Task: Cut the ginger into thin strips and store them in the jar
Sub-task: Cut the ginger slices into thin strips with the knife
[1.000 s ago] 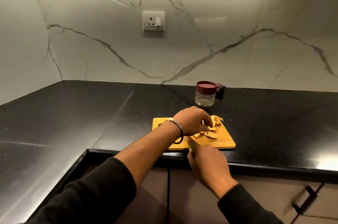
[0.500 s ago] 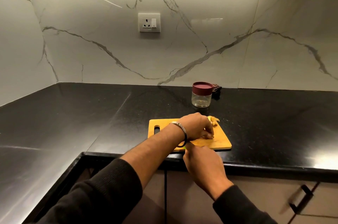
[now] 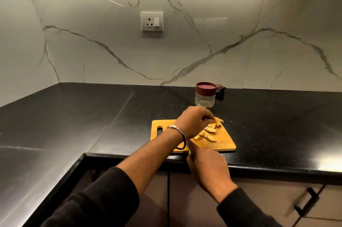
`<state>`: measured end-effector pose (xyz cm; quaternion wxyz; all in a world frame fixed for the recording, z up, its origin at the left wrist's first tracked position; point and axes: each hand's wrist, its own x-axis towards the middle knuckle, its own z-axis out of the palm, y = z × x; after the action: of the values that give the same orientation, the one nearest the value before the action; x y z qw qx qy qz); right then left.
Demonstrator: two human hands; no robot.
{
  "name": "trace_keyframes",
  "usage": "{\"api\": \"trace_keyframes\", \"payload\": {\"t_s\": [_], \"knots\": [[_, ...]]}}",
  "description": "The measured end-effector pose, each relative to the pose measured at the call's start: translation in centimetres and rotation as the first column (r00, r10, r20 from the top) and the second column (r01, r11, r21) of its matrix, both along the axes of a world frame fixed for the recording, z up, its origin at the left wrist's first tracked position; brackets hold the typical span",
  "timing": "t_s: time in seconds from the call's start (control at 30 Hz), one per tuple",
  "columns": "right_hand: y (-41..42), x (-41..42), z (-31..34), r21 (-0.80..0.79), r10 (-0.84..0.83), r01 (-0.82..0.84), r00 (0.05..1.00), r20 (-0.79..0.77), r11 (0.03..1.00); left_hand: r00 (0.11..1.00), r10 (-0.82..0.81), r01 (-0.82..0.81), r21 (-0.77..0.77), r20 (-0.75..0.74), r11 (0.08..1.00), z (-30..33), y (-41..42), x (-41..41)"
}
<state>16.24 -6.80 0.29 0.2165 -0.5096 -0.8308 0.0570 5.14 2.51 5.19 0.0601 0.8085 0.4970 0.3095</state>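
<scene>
Two bare hands work at a wooden cutting board (image 3: 224,143) that lies on a black stone countertop (image 3: 92,115), close to its front edge. The left hand (image 3: 194,122), with a metal bangle (image 3: 175,127) on its wrist, reaches across the board with its fingers curled downward, the fingertips (image 3: 210,118) pinching a piece at the far end of a row of ginger slices (image 3: 210,133). The rest of the pale slices lie just below and to the right of those fingertips, spread over the middle of the board, and a few scraps sit at the board's far right corner beyond them. The right hand (image 3: 207,163) rests at the board's near edge, fingers curled toward the board; a small bit of green (image 3: 188,148) shows at its fingertips, but what it grips, if anything, cannot be made out. Beyond the left fingertips, well clear of the board, stands a clear plastic jar (image 3: 205,98) with a maroon lid (image 3: 206,87) still on it. A dark patterned object (image 3: 220,90) lies just behind the jar against the wall. The wall is white marble with grey veins and carries a white power socket (image 3: 152,21). Both forearms wear dark sleeves (image 3: 103,200) pushed up.
</scene>
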Motion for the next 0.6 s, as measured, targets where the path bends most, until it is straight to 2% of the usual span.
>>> {"api": "trace_keyframes", "payload": {"t_s": [0.1, 0.2, 0.37, 0.47, 0.6], "knots": [[0.0, 0.0, 0.1, -0.008, -0.017, 0.018, 1.0, 0.02, 1.0, 0.969, 0.071, -0.083, 0.04, 0.238, 0.996, 0.0, -1.2, -1.7], [0.0, -0.1, 0.1, -0.008, -0.031, 0.031, 0.998, 0.048, 0.999, 0.929, 0.168, -0.187, 0.028, 0.329, 0.982, -0.9, -2.7, -4.3], [0.1, -0.2, 0.2, -0.038, -0.04, 0.041, 0.999, 0.028, 0.998, 0.925, 0.342, -0.338, -0.052, 0.168, 0.94, -3.5, -5.0, -8.2], [0.1, -0.3, 0.2, -0.042, -0.047, 0.049, 0.998, 0.034, 0.998, 0.949, 0.294, -0.281, -0.113, 0.113, 0.953, -4.1, -5.8, -9.4], [0.1, -0.3, 0.2, -0.044, -0.052, 0.054, 0.998, 0.04, 0.998, 0.963, 0.253, -0.244, -0.096, 0.093, 0.965, -4.5, -6.0, -9.8]]}}
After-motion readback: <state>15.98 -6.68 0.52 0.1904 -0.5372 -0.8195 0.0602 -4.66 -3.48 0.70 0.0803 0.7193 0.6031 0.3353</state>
